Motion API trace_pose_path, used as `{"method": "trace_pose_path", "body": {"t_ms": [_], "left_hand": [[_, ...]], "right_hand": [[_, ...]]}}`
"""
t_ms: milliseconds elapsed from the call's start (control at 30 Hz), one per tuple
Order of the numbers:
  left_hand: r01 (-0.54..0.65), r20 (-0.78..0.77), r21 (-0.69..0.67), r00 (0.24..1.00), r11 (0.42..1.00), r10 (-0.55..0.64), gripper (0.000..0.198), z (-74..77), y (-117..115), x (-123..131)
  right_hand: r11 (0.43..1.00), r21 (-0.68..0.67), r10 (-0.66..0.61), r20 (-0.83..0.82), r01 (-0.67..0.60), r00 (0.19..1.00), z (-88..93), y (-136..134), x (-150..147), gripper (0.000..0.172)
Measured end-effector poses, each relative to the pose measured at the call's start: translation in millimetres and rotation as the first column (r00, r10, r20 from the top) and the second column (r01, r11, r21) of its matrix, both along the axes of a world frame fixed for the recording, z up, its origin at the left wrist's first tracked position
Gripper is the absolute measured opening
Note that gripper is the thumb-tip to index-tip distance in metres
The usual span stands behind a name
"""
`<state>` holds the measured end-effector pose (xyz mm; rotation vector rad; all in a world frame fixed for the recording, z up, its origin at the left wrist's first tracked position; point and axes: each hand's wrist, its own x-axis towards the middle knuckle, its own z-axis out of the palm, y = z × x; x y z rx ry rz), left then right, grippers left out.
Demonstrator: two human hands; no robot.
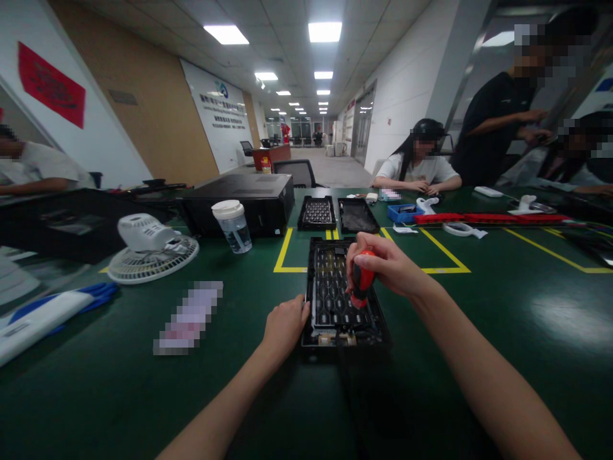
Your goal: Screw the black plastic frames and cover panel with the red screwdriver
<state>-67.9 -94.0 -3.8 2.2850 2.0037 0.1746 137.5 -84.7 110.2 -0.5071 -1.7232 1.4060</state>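
A black tray-like case (335,294) with rows of dark round-cornered cells lies on the green table in front of me. My right hand (376,265) is wrapped round a red and black screwdriver handle (363,281), held upright over the right side of the case; its tip is hidden. At the left edge of the case rests my left hand (286,322), its fingers pressed together against the rim. Dark wires and a tan part show at the near end of the case.
Behind stand two smaller black trays (317,213), a blue box (405,213) and a black computer case (239,201). Leftward are a lidded cup (233,227), a white fan (153,249) and a blurred flat item (189,319). Several people sit or stand around.
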Motion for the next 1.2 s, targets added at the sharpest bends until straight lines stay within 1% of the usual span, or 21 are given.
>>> {"method": "trace_pose_path", "body": {"t_ms": [233,400,600,767,900,1000,1100,1200], "left_hand": [[0.008,-0.007,0.014,1.0,1.0,-0.007,0.037,-1.0,-0.2,-0.3],[-0.01,-0.018,-0.02,1.0,1.0,0.009,0.036,1.9,-1.2,0.9],[-0.005,-0.013,-0.003,1.0,1.0,0.005,0.035,0.6,-0.7,0.2],[0.006,-0.008,0.021,1.0,1.0,-0.006,0.035,-1.8,-0.1,-0.8],[-0.006,-0.008,-0.004,1.0,1.0,0.006,0.035,0.2,-0.2,0.5],[-0.012,-0.006,-0.018,1.0,1.0,0.011,0.036,1.1,0.0,0.7],[0.002,0.0,0.002,1.0,1.0,-0.002,0.035,-0.2,0.2,-0.5],[0.01,-0.003,0.019,1.0,1.0,-0.01,0.036,-1.4,0.0,-1.5]], "right_hand": [[0.999,0.027,-0.042,0.02,0.041,0.999,3.3,-3.9,-1.1,0.022],[0.995,0.033,-0.098,0.046,0.097,0.994,4.4,-4.9,-2.2,0.024],[0.986,0.057,-0.159,0.071,0.155,0.985,4.5,-5.7,-3.4,0.025],[0.97,0.104,-0.229,0.104,0.219,0.968,6.1,-6.7,-3.8,0.027],[0.955,0.135,-0.282,0.135,0.264,0.95,8.2,-8.0,-4.5,0.029],[0.934,0.182,-0.335,0.152,0.307,0.93,8.8,-8.2,-5.3,0.03],[0.904,0.245,-0.396,0.176,0.349,0.901,9.0,-8.2,-5.9,0.031],[0.85,0.333,-0.487,0.198,0.409,0.851,9.5,-8.6,-6.6,0.032]]}}
